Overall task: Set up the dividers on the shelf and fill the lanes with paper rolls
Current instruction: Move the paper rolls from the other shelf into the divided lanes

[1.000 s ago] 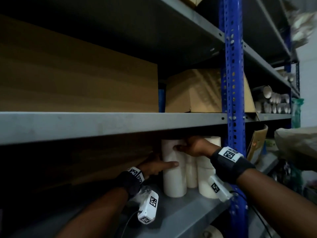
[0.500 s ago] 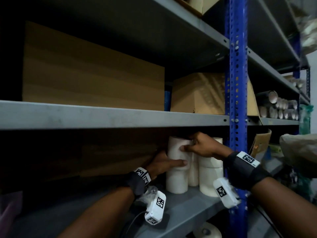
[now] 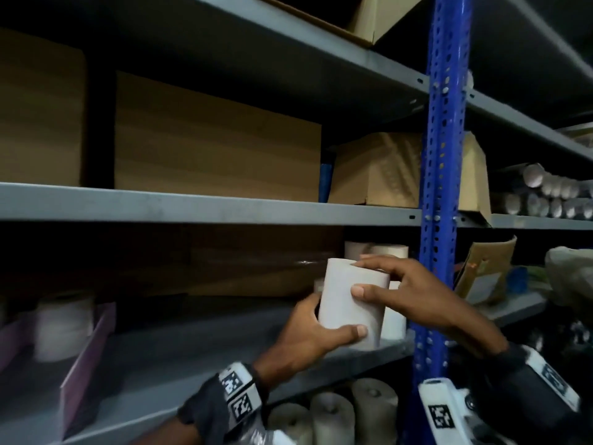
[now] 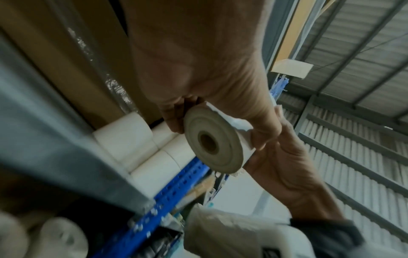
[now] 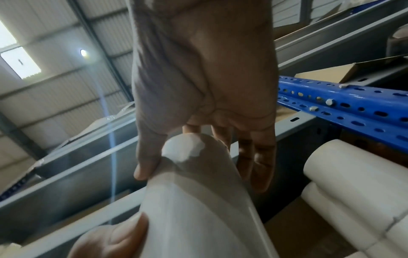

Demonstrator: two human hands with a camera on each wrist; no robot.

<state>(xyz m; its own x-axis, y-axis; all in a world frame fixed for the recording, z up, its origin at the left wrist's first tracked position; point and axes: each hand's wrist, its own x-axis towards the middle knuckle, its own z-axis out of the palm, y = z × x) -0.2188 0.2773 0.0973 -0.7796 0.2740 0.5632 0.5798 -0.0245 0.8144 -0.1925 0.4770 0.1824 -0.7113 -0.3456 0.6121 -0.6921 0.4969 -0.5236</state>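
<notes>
The left hand (image 3: 308, 335) cups the lower part of a white paper roll (image 3: 351, 303), thumb curled across its front near the bottom edge, while the right hand (image 3: 414, 293) pinches the same roll near its top, thumb on the front face and fingers over the upper rim. The roll is a smooth, matte cylinder of tightly wound paper; the left wrist view shows its flat end with concentric winding rings around a round hollow core (image 4: 207, 139). It is held in the air, slightly tilted, in front of the grey metal shelf (image 3: 192, 345), clear of the shelf surface. Half a second ago the same roll stood upright on the shelf among its neighbours with both hands just closing on it; it has since been lifted out and drawn toward the person. Behind it at least three more white rolls (image 3: 390, 252) remain standing against the perforated blue steel upright (image 3: 439, 187). Further left on the same shelf, one pale roll (image 3: 64, 326) stands between thin, flat purple dividers (image 3: 90, 354), blurred by motion. On the level below, three greyish rolls (image 3: 330, 412) show with their ends up. On the shelf above sit three plain brown cardboard boxes (image 3: 218, 149), and a fourth box is partly seen higher up.
</notes>
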